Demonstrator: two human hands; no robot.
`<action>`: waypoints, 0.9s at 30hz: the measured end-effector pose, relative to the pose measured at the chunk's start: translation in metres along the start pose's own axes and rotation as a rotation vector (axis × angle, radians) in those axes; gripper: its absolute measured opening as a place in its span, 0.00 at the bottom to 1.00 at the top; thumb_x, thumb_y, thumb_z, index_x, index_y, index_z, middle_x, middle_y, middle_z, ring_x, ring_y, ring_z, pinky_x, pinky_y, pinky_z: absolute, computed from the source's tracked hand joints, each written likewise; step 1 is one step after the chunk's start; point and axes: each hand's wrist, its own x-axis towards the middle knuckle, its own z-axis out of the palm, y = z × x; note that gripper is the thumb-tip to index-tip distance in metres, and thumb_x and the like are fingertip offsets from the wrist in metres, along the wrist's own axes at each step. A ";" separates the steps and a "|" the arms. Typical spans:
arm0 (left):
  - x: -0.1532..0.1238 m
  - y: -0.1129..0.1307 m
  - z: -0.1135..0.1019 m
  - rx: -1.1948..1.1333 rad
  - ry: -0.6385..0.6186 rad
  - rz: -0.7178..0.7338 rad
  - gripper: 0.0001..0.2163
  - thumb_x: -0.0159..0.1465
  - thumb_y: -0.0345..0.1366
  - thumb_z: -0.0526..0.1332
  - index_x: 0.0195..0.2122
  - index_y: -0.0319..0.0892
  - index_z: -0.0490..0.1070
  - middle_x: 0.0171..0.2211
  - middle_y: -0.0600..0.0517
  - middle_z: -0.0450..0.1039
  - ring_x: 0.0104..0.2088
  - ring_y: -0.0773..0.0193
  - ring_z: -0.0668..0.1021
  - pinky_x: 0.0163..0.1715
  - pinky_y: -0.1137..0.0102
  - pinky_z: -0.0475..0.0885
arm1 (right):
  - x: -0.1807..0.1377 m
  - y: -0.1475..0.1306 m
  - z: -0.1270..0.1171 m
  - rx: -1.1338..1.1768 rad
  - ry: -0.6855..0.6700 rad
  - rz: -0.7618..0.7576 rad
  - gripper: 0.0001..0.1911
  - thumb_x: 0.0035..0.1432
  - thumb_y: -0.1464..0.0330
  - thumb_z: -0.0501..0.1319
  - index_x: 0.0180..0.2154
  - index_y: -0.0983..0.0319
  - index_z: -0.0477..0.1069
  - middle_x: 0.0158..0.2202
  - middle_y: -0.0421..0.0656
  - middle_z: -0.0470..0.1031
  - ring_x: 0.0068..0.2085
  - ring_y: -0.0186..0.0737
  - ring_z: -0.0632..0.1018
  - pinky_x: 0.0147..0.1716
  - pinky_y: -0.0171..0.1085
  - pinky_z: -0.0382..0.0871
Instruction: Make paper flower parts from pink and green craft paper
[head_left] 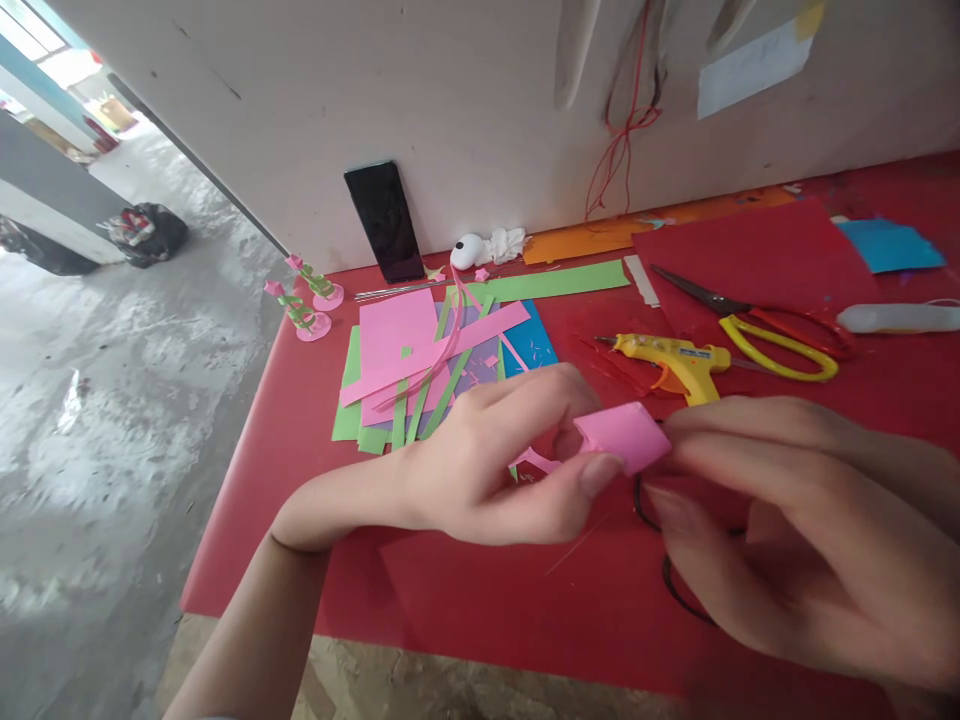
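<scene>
Paper [628, 437] pinched in left grip [506, 455]; right grip [817, 520] beside it.

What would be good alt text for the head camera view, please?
The left hand pinches a small folded pink paper, the right hand at its edge, over a red table. Beyond lie paper strips, a yellow glue gun and scissors; a dark phone leans against a white panel.

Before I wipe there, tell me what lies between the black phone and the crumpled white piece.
In the head view, a rounded white object with a black spot, plus small scraps near the black phone.
</scene>
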 end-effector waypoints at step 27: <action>0.000 0.005 -0.012 0.450 -0.058 0.086 0.14 0.70 0.38 0.48 0.27 0.41 0.59 0.21 0.55 0.60 0.21 0.71 0.61 0.18 0.73 0.57 | -0.006 0.008 -0.002 -0.204 -0.099 -0.166 0.04 0.61 0.76 0.56 0.37 0.63 0.66 0.23 0.37 0.64 0.23 0.32 0.64 0.24 0.41 0.58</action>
